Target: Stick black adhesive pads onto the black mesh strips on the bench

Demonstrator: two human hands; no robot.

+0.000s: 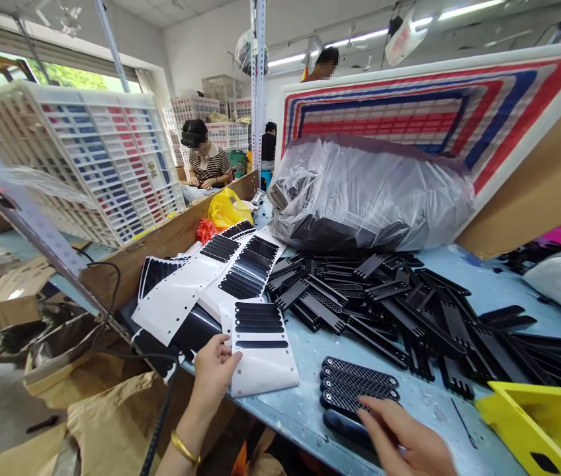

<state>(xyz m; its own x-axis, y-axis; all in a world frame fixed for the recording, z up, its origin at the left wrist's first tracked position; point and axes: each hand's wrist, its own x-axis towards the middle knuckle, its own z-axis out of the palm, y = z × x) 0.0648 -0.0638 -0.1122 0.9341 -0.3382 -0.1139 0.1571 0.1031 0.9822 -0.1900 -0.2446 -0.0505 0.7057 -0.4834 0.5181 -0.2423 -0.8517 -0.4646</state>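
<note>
My left hand (215, 367), with a gold bangle at the wrist, has its thumb and fingers closed on the left edge of a white sheet (265, 370) bearing black strips. My right hand (399, 433) is at the lower right, its fingertips at a row of black textured pieces (357, 382); whether it holds anything is hidden. A smooth black piece (347, 426) lies at the near end of that row. Behind the row is a large pile of black slotted parts (384, 304). More white sheets with black strips (181, 291) overlap at the left.
A yellow bin (533, 413) stands at the right front, near a thin dark tool (464, 423). A plastic-wrapped bundle (374, 192) sits behind the pile. A wooden board (136, 254) edges the blue table (305, 413). A seated person (208, 162) works farther back.
</note>
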